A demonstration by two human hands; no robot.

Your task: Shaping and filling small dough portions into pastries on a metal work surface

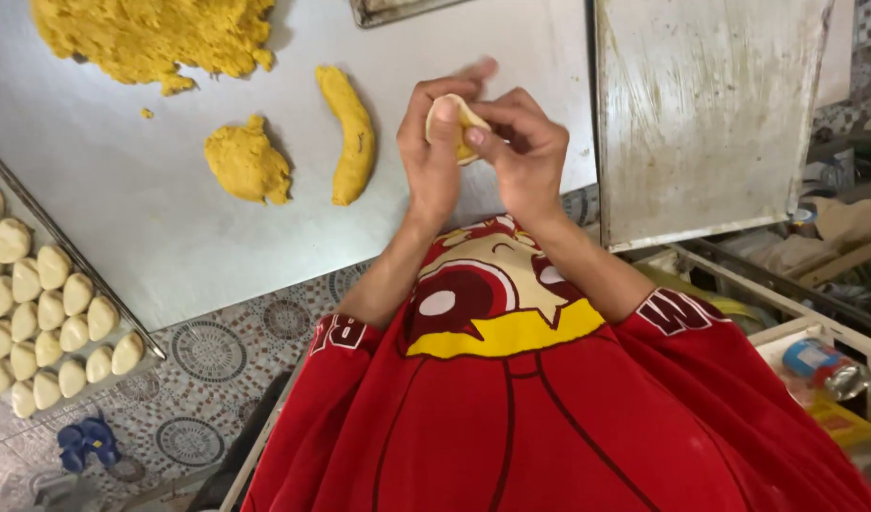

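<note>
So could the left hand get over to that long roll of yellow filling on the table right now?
Probably yes. The roll of yellow filling lies on the bare metal table just beside the left hand, with nothing between them. But both hands are busy pinching a dough piece, so the left would have to let go first.

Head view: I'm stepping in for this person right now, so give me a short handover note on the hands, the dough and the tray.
Left hand and right hand: both pinch one pale dough piece with yellow filling, held above the metal table.
On the table: a big filling heap, a smaller lump and a rolled log.
Done: rows of shaped pale pieces on the tray at left.
Left: the held piece is not yet sealed; much filling unused.
</note>
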